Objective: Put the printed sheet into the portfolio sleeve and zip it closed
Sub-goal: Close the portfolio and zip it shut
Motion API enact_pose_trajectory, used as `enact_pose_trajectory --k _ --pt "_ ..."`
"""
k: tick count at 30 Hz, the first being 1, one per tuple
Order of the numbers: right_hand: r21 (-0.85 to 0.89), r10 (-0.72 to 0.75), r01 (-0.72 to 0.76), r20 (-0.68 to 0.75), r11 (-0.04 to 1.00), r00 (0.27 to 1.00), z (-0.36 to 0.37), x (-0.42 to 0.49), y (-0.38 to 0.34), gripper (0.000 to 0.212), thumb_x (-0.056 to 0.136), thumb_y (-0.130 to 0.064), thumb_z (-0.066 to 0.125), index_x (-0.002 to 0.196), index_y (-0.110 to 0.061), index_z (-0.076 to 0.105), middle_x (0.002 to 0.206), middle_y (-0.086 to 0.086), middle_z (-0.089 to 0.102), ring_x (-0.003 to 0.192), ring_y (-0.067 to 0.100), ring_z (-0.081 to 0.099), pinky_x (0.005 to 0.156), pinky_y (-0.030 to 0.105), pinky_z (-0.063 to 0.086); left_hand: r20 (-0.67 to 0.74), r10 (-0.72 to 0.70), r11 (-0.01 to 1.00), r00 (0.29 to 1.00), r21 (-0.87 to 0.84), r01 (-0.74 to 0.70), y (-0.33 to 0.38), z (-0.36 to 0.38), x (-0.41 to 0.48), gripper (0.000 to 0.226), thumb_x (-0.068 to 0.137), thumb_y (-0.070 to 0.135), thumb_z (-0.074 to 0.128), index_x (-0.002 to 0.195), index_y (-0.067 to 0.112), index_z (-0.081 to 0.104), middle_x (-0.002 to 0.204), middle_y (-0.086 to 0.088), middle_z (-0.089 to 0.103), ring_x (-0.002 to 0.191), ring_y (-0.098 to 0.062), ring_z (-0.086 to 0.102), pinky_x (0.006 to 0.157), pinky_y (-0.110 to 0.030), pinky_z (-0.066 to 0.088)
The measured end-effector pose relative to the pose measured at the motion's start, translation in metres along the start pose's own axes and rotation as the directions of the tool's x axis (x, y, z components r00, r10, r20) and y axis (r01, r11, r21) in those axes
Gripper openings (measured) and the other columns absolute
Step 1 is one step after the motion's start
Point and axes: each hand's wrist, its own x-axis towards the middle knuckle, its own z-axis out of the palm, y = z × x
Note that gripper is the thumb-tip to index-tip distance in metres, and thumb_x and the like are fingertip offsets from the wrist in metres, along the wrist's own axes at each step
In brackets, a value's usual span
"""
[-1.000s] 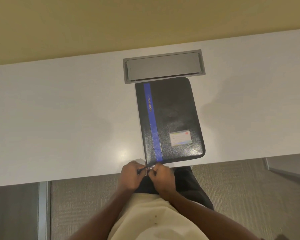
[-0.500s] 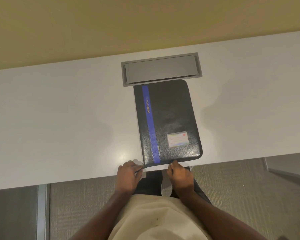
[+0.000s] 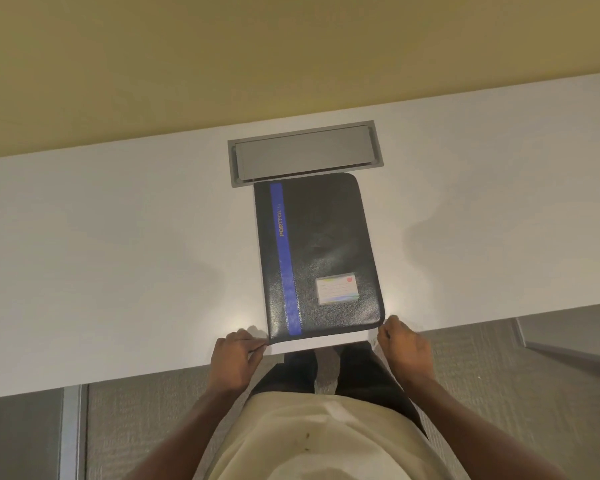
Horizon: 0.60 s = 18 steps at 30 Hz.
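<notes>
I'm looking down into what's reading as an office — a long white desk (image 3: 118, 258) is running along a plain yellowish wall (image 3: 222, 64), with a grey flip-lid cable hatch (image 3: 303, 152) (the kind for power and data) sitting flush in it, and grey commercial carpet (image 3: 146, 427) is showing underneath.
</notes>
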Motion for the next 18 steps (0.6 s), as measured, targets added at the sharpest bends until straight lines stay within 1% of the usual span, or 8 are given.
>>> enact_pose_trajectory --k 3,6,9,11,13,15,16,18 --pt "0.004 0.005 -0.005 -0.04 1.0 0.999 -0.003 0.008 0.011 0.018 0.106 -0.034 0.044 0.098 -0.021 0.054 0.087 -0.002 0.071 0.071 0.02 0.068 0.066 0.035 0.058 0.019 0.012 0.999 1.0 0.044 -0.012 0.0 -0.003 0.0 0.02 0.1 0.028 0.066 0.11 0.038 0.08 0.093 0.008 0.07 0.09 -0.02 0.064 0.079 -0.036 0.041" --pt "0.13 0.048 -0.042 -0.041 0.991 0.998 -0.001 0.013 0.015 0.015 0.105 -0.03 0.048 0.091 -0.025 0.052 0.08 -0.006 0.065 0.066 0.015 0.063 0.063 0.037 0.06 -0.032 0.001 0.996 0.999 0.095 0.002 0.004 -0.003 0.001 0.02 0.096 0.027 0.069 0.112 0.033 0.079 0.103 0.006 0.07 0.102 -0.024 0.065 0.085 -0.039 0.041" --pt "0.29 0.054 -0.047 -0.014 0.956 0.998 0.002 0.015 0.018 0.018 0.102 -0.024 0.051 0.085 -0.028 0.05 0.078 -0.008 0.063 0.068 0.015 0.061 0.065 0.042 0.06 -0.149 0.026 0.995 0.988 0.102 -0.011 0.025 -0.002 0.005 0.045 0.086 0.037 0.075 0.13 0.03 0.067 0.127 0.003 0.061 0.122 -0.022 0.053 0.101 -0.041 0.04" --pt "0.356 0.04 -0.032 -0.015 0.934 0.999 0.003 0.016 0.02 0.015 0.101 -0.023 0.055 0.087 -0.031 0.054 0.084 -0.009 0.065 0.073 0.013 0.062 0.068 0.042 0.06 -0.17 0.141 0.988 0.975 0.093 -0.126 0.056 0.0 0.017 0.066 0.082 0.045 0.079 0.141 0.029 0.057 0.141 0.002 0.052 0.131 -0.02 0.047 0.108 -0.042 0.041" --pt "0.386 0.02 -0.009 -0.025 0.922 0.999 0.003 0.017 0.022 0.011 0.1 -0.022 0.058 0.093 -0.031 0.06 0.091 -0.011 0.066 0.078 0.012 0.063 0.071 0.039 0.061 -0.086 0.268 0.959 0.96 0.119 -0.257 0.094 0.009 0.035 0.083 0.083 0.054 0.074 0.154 0.026 0.041 0.158 -0.003 0.038 0.145 -0.024 0.036 0.119 -0.045 0.036" --pt "0.389 -0.002 0.015 -0.032 0.921 0.999 0.004 0.019 0.026 0.011 0.1 -0.022 0.059 0.094 -0.03 0.063 0.094 -0.011 0.065 0.08 0.013 0.063 0.071 0.037 0.061 0.042 0.335 0.928 0.941 0.157 -0.338 0.134 0.024 0.057 0.102 0.085 0.061 0.069 0.163 0.024 0.016 0.172 -0.007 0.011 0.159 -0.03 0.011 0.127 -0.053 0.021" --pt "0.388 -0.013 0.025 -0.034 0.921 0.999 0.004 0.021 0.027 0.012 0.1 -0.022 0.058 0.092 -0.03 0.063 0.092 -0.011 0.065 0.079 0.012 0.062 0.07 0.036 0.06 0.095 0.351 0.913 0.931 0.185 -0.363 0.152 0.03 0.068 0.111 0.084 0.064 0.07 0.164 0.024 0.005 0.173 -0.007 -0.002 0.16 -0.031 -0.002 0.128 -0.057 0.014" --pt "0.387 -0.029 0.039 -0.032 0.921 0.999 0.003 0.024 0.029 0.018 0.1 -0.021 0.058 0.086 -0.032 0.06 0.086 -0.015 0.062 0.075 0.009 0.06 0.066 0.03 0.055 0.173 0.382 0.867 0.908 0.274 -0.417 0.182 0.042 0.086 0.123 0.081 0.068 0.072 0.165 0.023 -0.005 0.172 -0.01 -0.017 0.159 -0.032 -0.017 0.126 -0.063 0.005"
